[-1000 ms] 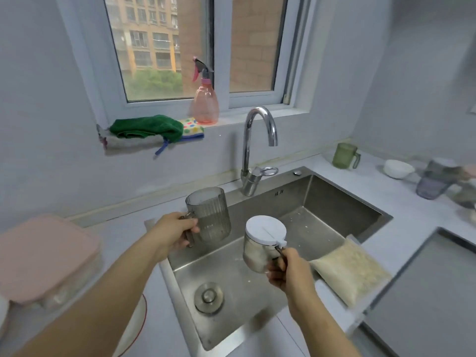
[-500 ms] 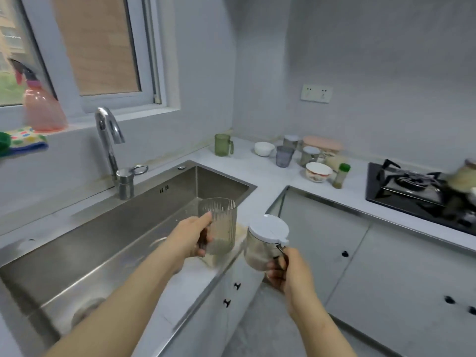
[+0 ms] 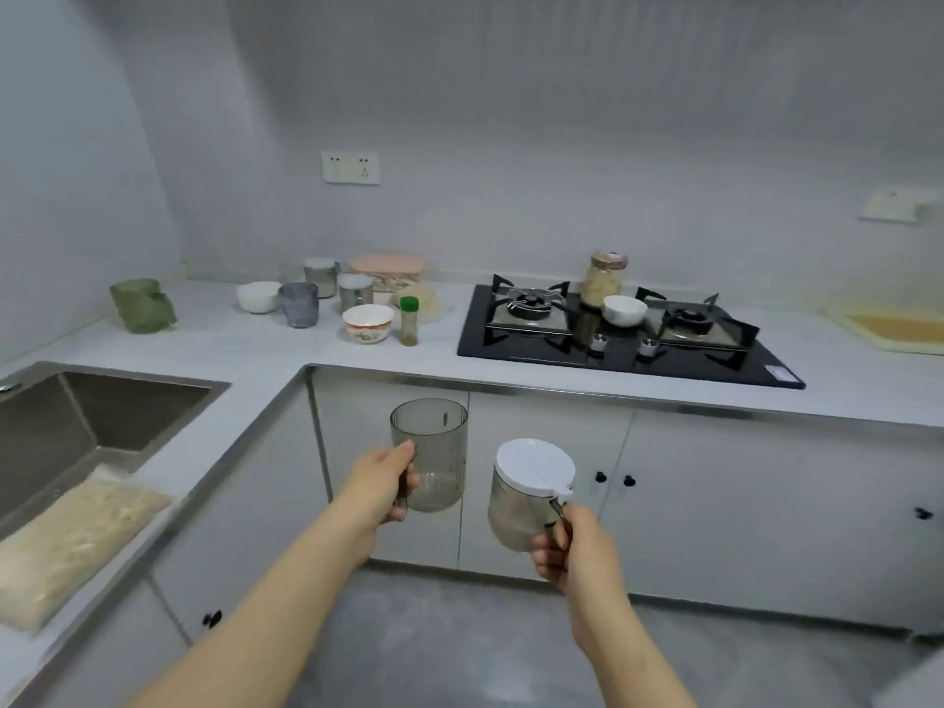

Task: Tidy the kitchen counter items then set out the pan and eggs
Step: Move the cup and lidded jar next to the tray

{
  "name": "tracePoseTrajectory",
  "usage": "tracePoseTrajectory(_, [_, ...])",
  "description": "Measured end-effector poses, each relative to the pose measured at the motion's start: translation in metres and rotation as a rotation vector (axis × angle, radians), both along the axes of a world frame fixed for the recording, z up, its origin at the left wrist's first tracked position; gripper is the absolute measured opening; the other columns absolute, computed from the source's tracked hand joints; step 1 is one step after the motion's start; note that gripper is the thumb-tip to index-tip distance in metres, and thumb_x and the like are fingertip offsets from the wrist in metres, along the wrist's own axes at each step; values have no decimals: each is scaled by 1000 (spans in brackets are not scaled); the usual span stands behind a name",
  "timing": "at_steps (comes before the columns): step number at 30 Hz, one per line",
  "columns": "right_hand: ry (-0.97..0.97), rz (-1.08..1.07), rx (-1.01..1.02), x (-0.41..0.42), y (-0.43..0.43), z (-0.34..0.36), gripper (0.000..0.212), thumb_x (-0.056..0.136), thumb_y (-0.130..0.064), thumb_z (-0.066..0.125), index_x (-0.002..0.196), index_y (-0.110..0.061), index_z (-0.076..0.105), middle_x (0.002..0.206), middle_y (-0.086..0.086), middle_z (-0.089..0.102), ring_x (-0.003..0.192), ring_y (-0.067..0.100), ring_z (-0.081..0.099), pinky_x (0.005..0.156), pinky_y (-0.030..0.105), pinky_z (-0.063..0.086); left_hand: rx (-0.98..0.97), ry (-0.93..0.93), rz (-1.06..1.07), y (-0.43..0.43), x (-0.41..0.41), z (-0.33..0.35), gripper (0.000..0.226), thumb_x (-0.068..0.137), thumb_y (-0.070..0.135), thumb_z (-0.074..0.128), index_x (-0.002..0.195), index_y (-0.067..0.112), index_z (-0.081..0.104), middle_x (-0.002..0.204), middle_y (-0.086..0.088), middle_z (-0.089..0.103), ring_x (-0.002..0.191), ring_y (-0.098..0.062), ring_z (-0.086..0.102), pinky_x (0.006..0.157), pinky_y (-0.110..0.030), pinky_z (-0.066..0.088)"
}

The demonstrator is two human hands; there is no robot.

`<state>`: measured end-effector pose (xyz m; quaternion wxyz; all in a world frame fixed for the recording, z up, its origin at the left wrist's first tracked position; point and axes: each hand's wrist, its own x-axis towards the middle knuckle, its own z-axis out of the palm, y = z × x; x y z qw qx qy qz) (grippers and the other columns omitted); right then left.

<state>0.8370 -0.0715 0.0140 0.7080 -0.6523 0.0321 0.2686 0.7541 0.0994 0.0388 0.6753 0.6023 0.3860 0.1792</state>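
The view has swung from the steel sink (image 3: 76,426) toward the black gas stove (image 3: 613,344), both vessels carried along. The left hand (image 3: 380,485) grips the ribbed clear grey plastic mug (image 3: 434,452) by its handle. The right hand (image 3: 567,546) curls round the handle of the white-lidded steel canister (image 3: 516,513), just beside it. Best kept upright, then set among the lidded steel jars (image 3: 356,293) beyond the left grip.

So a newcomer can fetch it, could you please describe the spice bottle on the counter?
From the black gas hob, look left along the counter. The spice bottle stands right of the patterned bowl, alone in having a green cap.
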Motion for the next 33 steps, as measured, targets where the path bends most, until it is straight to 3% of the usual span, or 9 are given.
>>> tracePoseTrajectory(12, [42, -406, 8, 134, -110, -16, 41, 93, -16, 39, 53, -14, 30, 59, 12, 45, 49, 19, 38, 50, 27, 33, -5, 30, -363, -90, 204, -14, 28, 99, 28, 43, 74, 15, 46, 64, -1, 50, 57, -11, 43, 45, -21, 31])
tracePoseTrajectory(24, [-25, -669, 25, 330, -148, 4, 41, 94, -16, 37, 54, -12, 33, 59, 10, 51, 51, 19, 44, 51, 26, 40, 38, -11, -652, -141, 445, 0, 25, 98, 26, 43, 75, 16, 47, 67, 0, 52, 60, -11, 44, 52, -23, 34])
tracePoseTrajectory(33, [-10, -795, 40, 433, -200, -1, 40, 95, -17, 36, 55, -13, 34, 62, 10, 50, 51, 19, 43, 52, 26, 39, 55, 24, -749, -198, 565, -6, 27, 98, 25, 43, 73, 16, 48, 71, -1, 53, 68, -13, 47, 53, -22, 37])
